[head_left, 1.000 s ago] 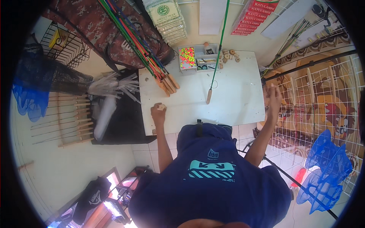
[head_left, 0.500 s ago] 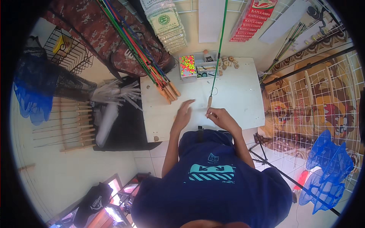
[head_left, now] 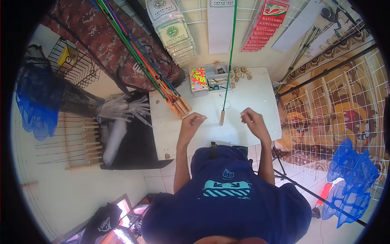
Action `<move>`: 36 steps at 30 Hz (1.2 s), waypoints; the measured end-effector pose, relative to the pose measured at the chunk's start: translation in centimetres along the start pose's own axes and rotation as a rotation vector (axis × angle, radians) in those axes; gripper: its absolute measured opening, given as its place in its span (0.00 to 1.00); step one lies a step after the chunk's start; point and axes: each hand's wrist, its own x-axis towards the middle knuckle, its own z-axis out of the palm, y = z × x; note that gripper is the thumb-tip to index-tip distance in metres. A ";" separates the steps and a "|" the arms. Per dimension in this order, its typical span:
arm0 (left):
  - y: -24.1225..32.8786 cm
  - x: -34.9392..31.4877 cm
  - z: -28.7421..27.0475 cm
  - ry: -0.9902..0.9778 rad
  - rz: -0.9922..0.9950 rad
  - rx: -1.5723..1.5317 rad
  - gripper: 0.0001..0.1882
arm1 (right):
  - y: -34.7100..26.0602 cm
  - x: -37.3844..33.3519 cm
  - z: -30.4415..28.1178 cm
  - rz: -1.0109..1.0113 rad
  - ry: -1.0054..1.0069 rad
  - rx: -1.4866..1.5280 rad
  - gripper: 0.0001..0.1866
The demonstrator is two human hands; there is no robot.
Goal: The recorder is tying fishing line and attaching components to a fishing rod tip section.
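Note:
A green fishing rod with a short wooden handle lies between my hands, its handle end on the white table and its shaft running away past the table's far edge. A small loop of thin line shows beside the shaft. Left of the handle, my left hand is raised with thumb and fingers pinched together. My right hand is held to the right of the handle, its fingers curled toward the thumb. Neither touches the rod. Anything between the fingertips is too thin to make out.
At the back stands a divided tray with bright beads and small tackle. Wooden spools lie beside it. Several bundled rods lean over the table's left side. Bait packets hang behind; blue nets hang right.
My right hand has left the rod handle and moved right. My left hand has drawn slightly left and nearer, its fingers now pinched. The rod handle now lies free on the table.

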 end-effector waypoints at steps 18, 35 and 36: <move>-3.0 -1.9 -8.6 0.626 0.029 0.269 0.10 | 2.7 -0.4 -8.1 0.016 0.291 0.091 0.09; -2.0 -2.2 -7.7 0.555 -0.078 0.757 0.12 | -0.5 -0.7 -5.9 -0.144 0.409 0.137 0.09; -2.5 -2.1 -7.0 0.549 0.079 0.793 0.15 | -1.3 -0.6 -5.0 -0.149 0.397 0.144 0.09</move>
